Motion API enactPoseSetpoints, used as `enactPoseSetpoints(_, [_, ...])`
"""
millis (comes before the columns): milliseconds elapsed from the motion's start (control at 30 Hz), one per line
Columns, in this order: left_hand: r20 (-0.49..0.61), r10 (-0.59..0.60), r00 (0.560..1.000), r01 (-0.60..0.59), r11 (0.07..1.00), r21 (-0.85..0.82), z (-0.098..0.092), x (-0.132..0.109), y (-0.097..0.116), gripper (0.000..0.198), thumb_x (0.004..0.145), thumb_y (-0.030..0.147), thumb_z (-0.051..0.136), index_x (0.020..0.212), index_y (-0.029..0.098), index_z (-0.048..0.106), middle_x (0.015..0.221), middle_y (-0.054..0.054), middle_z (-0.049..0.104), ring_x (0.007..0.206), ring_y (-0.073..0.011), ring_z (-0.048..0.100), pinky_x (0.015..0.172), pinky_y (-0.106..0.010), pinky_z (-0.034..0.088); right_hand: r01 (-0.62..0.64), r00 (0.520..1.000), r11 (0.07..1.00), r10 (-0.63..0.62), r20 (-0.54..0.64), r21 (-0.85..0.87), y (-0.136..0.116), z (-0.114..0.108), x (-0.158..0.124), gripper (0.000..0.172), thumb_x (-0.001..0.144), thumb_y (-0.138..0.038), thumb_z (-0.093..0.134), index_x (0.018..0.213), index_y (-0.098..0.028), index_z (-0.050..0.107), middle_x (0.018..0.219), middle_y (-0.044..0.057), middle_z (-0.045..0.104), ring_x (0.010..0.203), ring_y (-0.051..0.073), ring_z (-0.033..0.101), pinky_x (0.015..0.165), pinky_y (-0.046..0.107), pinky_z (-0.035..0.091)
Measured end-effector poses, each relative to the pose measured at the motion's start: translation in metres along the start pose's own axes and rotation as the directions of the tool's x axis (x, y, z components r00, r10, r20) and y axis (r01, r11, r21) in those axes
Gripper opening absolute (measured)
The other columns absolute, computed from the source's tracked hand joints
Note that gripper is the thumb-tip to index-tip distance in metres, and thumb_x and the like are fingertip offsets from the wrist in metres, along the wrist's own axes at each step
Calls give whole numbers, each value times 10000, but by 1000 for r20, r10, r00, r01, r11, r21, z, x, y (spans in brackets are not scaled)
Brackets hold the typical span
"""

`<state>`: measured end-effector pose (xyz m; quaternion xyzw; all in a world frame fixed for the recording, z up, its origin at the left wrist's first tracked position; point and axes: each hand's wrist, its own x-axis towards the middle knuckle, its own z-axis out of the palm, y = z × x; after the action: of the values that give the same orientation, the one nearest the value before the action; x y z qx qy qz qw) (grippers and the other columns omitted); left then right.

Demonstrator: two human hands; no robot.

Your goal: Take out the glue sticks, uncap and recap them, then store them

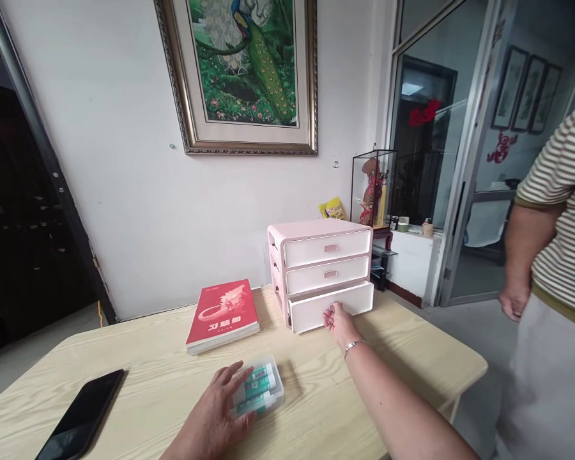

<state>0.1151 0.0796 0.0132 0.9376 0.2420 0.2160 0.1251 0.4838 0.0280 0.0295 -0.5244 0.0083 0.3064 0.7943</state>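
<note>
A pink cabinet with three white drawers stands at the back of the wooden table. Its bottom drawer is pulled out a little, while the upper two are closed. My right hand has its fingers closed at the front of that drawer, around its handle. My left hand rests at the left side of a clear plastic box, fingers spread and touching it. Inside the box lie green-and-white tubes.
A red book lies left of the cabinet, and a black phone at the table's left. A person in a striped shirt stands beyond the right edge. A glass case stands behind the cabinet.
</note>
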Motion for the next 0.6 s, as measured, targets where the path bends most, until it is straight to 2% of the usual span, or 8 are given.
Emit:
enactPoseSetpoints(100, [4,3,1000,-3,1000,-19,0,2,-1,732,690,256,695,1389,364,508,1419,-46,525,1287,-304,503,1074,-439,447,13,1000,1000,-13,-6,-7,1,-18,-12,201,831,-350,589,736,-178,545,587,-9,611,532,118,633,481,188,481])
enactPoseSetpoints(167, [-2,9,1000,-9,999,-31,1,3,-1,734,662,219,692,1369,342,537,1370,-61,563,1251,-307,533,1055,-426,465,26,999,1000,-26,-19,-11,1,-32,-22,185,805,-339,606,738,-176,552,577,-10,613,531,122,637,465,182,467])
enactPoseSetpoints(267, [-39,1,999,-3,999,-48,4,3,-1,687,646,212,705,1317,305,595,1305,-78,602,1208,-312,568,1031,-425,485,51,998,999,-51,-36,-11,1,-52,-39,189,780,-344,623,737,-170,563,556,-14,610,519,124,634,441,177,444])
enactPoseSetpoints(367, [-74,-54,996,46,993,-110,0,4,3,600,661,283,735,1255,270,650,1255,-91,630,1180,-312,591,1020,-420,493,68,997,998,-68,-45,-10,4,-69,-54,216,773,-372,626,750,-163,576,548,-11,609,502,130,625,420,183,427])
enactPoseSetpoints(467, [-73,-155,985,131,958,-255,-21,14,21,583,701,433,735,1249,251,654,1277,-95,615,1172,-309,596,991,-409,512,97,995,995,-97,-21,-16,7,-80,-67,251,760,-407,638,770,-159,599,554,-11,614,503,131,619,417,186,422])
enactPoseSetpoints(600, [-23,-269,963,235,878,-418,-67,47,71,674,718,527,726,1319,252,593,1393,-109,523,1134,-313,611,831,-372,580,147,989,989,-147,14,-29,11,-83,-76,259,759,-425,626,766,-167,601,556,-17,613,506,125,611,424,186,421])
